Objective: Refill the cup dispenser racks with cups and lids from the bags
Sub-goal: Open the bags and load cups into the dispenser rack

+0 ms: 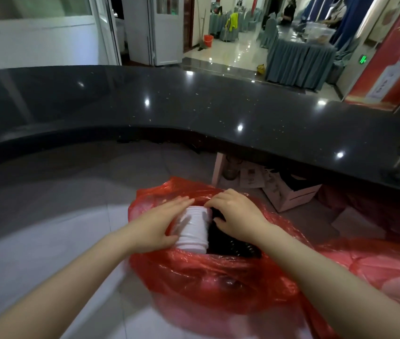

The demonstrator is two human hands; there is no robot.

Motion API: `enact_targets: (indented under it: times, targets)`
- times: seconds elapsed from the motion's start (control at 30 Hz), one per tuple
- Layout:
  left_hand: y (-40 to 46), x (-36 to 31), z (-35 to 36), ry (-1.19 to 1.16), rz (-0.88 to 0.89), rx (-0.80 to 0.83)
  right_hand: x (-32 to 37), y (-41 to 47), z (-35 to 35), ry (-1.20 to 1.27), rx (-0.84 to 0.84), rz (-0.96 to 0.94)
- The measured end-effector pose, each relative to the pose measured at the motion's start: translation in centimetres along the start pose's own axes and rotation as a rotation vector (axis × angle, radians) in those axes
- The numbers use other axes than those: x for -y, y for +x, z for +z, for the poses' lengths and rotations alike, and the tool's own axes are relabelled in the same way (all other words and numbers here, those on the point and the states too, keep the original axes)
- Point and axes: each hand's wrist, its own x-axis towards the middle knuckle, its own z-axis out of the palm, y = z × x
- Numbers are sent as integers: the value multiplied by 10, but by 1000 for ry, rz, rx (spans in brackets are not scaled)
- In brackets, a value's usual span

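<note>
**Both hands on the white stack in the red bag**

You are reaching down into an open red plastic bag (218,277) that sits on the pale floor in the lower centre of the frame. Your left hand (160,226) lies along the left side of a white stack of cups or lids (194,228); I cannot tell which. Its fingers are straight and flat across the upper left of the stack, and its thumb is tucked against the lower side. Your right hand (237,216) comes in from the right with its fingers curled, the fingertips meeting the top rim of the white stack, and the thumb bent down toward a black stack (233,243) lying just beside the white one inside the bag. Whether the right hand truly pinches the rim cannot be told.

A dark, glossy curved counter (194,106) sweeps across the middle of the frame above the bag. Under its edge, right of centre, sits an open white cardboard box (292,194). A second red bag (377,263) lies at the lower right.
</note>
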Motion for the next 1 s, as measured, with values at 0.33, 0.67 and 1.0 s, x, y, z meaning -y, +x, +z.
enact_targets:
  times: [0.33,0.67,1.0]
  targets:
    - [-24,-23,33,3,-244,-36,5,30,17,-20,194,112]
    - [-34,-34,41,-203,-329,-161,-1,27,35,95,240,153]
    - [-33,-31,50,105,-308,-32,5,19,30,170,292,141]
